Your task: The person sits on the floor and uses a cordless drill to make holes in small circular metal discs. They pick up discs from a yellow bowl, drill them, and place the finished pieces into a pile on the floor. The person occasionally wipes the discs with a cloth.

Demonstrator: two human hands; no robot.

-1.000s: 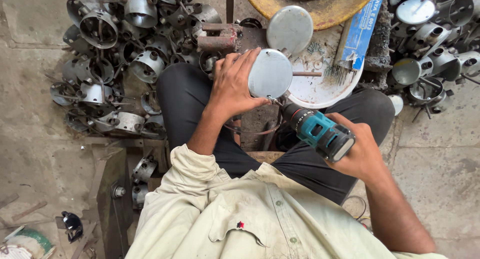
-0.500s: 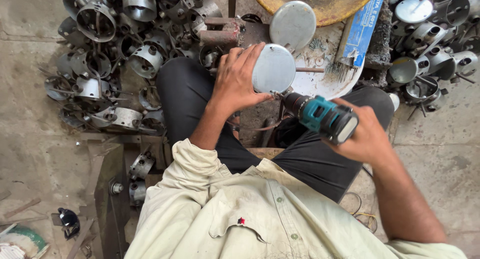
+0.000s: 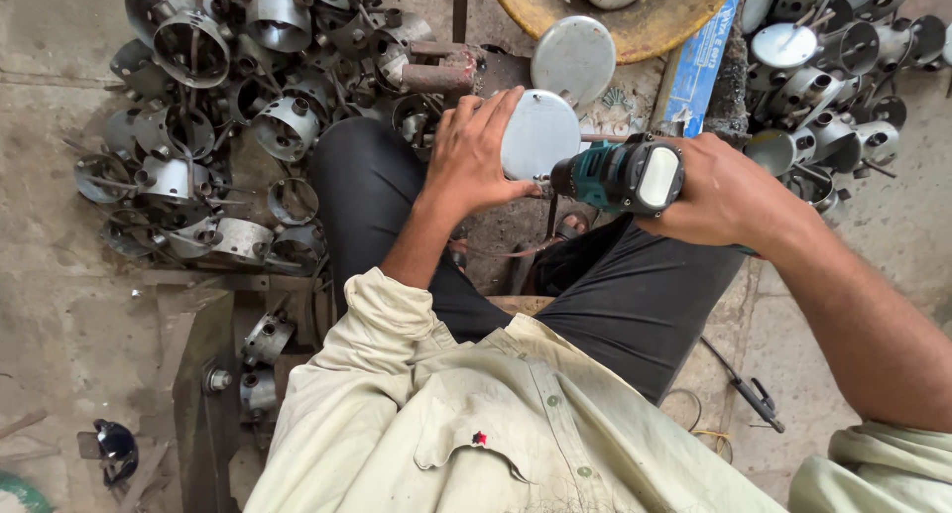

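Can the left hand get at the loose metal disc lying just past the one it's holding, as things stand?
Probably yes, but not freely: the left hand is clamped on the held disc, which the drill presses against. The loose disc lies just beyond, uncovered, with nothing between.

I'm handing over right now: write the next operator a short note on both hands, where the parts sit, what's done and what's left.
Left hand: gripping a round metal housing, steadying it above the lap.
Right hand: wrapped around a teal power drill, its tip against the housing's side.
Parts: a pile of metal housings lies on the floor to the left; another pile of housings with round lids lies to the right. A loose round lid rests ahead, beside a yellow basin.
Done: housing held, drill lined up on it.
Left: the drilling on this housing looks unfinished; how many of the others are done cannot be told.
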